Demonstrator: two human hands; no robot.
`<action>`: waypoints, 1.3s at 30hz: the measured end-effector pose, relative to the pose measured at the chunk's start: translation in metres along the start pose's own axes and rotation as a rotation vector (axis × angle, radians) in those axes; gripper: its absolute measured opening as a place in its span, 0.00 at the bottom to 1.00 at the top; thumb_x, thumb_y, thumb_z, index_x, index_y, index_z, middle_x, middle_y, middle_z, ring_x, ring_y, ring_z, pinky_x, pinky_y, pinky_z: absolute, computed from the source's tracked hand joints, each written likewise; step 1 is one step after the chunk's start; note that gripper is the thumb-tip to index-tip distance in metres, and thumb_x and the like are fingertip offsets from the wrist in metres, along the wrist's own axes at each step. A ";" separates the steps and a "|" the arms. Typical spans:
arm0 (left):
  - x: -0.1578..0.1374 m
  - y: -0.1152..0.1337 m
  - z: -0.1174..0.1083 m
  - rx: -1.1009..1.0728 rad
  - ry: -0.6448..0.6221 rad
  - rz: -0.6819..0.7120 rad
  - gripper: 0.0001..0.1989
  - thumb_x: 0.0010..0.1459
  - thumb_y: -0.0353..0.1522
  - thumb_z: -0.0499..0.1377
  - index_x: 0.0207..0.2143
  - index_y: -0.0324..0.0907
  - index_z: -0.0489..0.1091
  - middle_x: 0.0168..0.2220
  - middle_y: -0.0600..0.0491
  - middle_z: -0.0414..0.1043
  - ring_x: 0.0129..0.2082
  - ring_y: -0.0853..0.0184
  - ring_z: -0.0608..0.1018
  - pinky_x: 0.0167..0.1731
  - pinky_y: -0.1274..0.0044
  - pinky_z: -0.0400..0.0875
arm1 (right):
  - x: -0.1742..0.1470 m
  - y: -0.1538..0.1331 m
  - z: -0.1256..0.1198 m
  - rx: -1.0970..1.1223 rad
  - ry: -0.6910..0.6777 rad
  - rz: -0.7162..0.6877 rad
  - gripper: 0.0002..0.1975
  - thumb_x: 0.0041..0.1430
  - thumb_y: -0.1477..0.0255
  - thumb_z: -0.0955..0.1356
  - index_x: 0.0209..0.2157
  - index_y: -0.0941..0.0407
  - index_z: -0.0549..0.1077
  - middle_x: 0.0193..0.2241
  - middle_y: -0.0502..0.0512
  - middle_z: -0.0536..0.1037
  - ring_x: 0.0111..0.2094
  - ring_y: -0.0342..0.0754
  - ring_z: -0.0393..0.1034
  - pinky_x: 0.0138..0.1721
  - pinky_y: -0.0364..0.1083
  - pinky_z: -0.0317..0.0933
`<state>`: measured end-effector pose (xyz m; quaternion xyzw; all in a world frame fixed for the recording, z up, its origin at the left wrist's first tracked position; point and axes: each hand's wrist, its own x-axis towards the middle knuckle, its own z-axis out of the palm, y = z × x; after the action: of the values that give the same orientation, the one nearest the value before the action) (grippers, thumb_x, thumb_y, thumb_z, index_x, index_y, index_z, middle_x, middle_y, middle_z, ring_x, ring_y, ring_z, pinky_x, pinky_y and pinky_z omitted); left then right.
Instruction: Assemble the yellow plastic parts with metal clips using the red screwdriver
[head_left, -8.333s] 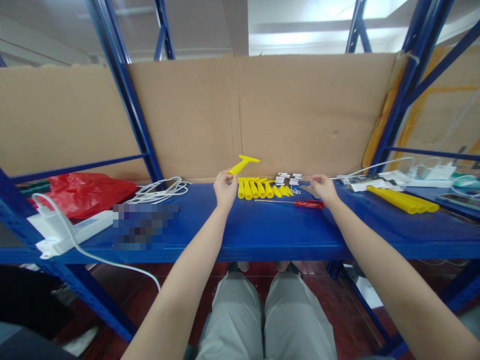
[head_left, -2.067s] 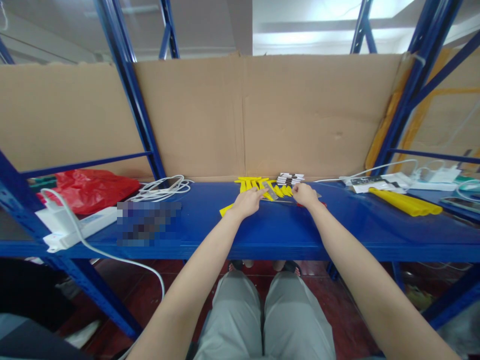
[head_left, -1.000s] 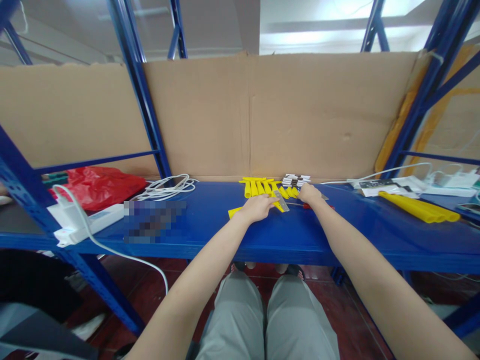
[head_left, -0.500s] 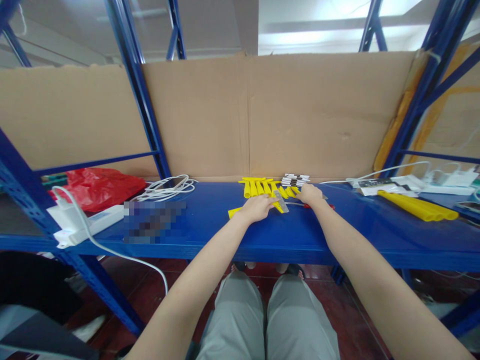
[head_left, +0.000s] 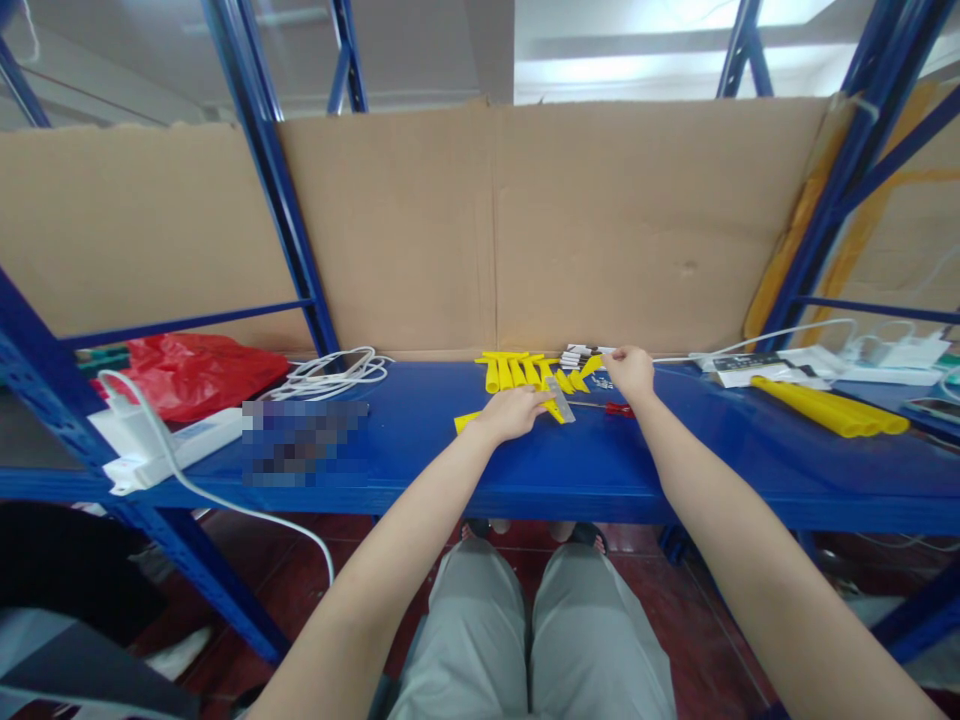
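Observation:
My left hand [head_left: 511,414] is closed over a long yellow tube [head_left: 465,422] lying on the blue shelf, one end sticking out on each side. A flat grey metal strip, like a short ruler [head_left: 560,402], lies across the tube at its fingertips. My right hand [head_left: 631,374] pinches a small cut yellow piece [head_left: 592,366], raised a little off the shelf. Behind the left hand sit several short yellow tubes [head_left: 514,374] in a row, with smaller yellow pieces [head_left: 571,381] to their right. A red-handled screwdriver [head_left: 619,410] lies below the right hand.
Small black-and-white packs [head_left: 576,355] stand against the cardboard. Long yellow tubes [head_left: 829,408] lie at the right. To the left are a red plastic bag [head_left: 202,375], a coiled white cable [head_left: 337,372] and a power strip [head_left: 199,440]. Blue posts frame both sides.
My right hand has lifted slightly and now shows a yellow piece between its fingertips. More of the screwdriver is uncovered. My left hand stays on the tube.

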<state>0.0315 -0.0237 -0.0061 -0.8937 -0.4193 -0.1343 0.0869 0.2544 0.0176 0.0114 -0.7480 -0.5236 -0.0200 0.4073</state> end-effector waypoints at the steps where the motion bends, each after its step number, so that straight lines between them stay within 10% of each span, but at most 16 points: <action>1: 0.000 0.000 0.000 -0.003 0.000 -0.002 0.20 0.67 0.34 0.49 0.60 0.48 0.65 0.53 0.47 0.71 0.52 0.58 0.74 0.49 0.69 0.70 | 0.001 0.000 -0.001 0.050 0.028 0.003 0.14 0.57 0.72 0.64 0.41 0.61 0.78 0.42 0.65 0.79 0.46 0.55 0.73 0.47 0.46 0.63; 6: 0.001 0.000 0.000 -0.002 -0.004 -0.003 0.20 0.67 0.34 0.48 0.59 0.48 0.66 0.52 0.47 0.72 0.51 0.59 0.74 0.49 0.70 0.70 | 0.005 -0.004 0.001 0.349 0.067 0.082 0.16 0.60 0.72 0.60 0.43 0.63 0.74 0.40 0.64 0.79 0.38 0.49 0.74 0.38 0.43 0.65; 14: 0.001 0.000 0.000 0.007 -0.007 -0.004 0.20 0.67 0.34 0.49 0.59 0.48 0.66 0.52 0.47 0.72 0.52 0.59 0.74 0.48 0.71 0.70 | -0.014 -0.021 0.004 0.628 -0.234 0.168 0.15 0.63 0.73 0.57 0.43 0.64 0.71 0.21 0.55 0.75 0.17 0.43 0.65 0.20 0.41 0.60; 23: 0.002 -0.001 0.002 -0.016 -0.002 -0.006 0.20 0.66 0.34 0.49 0.58 0.47 0.67 0.53 0.47 0.72 0.52 0.58 0.74 0.50 0.69 0.69 | -0.023 -0.027 0.000 0.821 -0.658 0.373 0.07 0.55 0.81 0.61 0.27 0.58 0.67 0.16 0.50 0.71 0.18 0.41 0.66 0.27 0.40 0.64; 39: 0.001 0.001 0.000 -0.030 -0.005 -0.022 0.20 0.67 0.32 0.50 0.59 0.47 0.66 0.56 0.49 0.71 0.56 0.61 0.72 0.53 0.71 0.67 | -0.019 -0.021 -0.001 1.005 -0.702 0.337 0.12 0.60 0.86 0.63 0.27 0.60 0.71 0.22 0.51 0.75 0.23 0.38 0.69 0.32 0.37 0.67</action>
<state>0.0331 -0.0241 -0.0056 -0.8905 -0.4272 -0.1395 0.0709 0.2296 0.0046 0.0155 -0.4997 -0.4466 0.5390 0.5102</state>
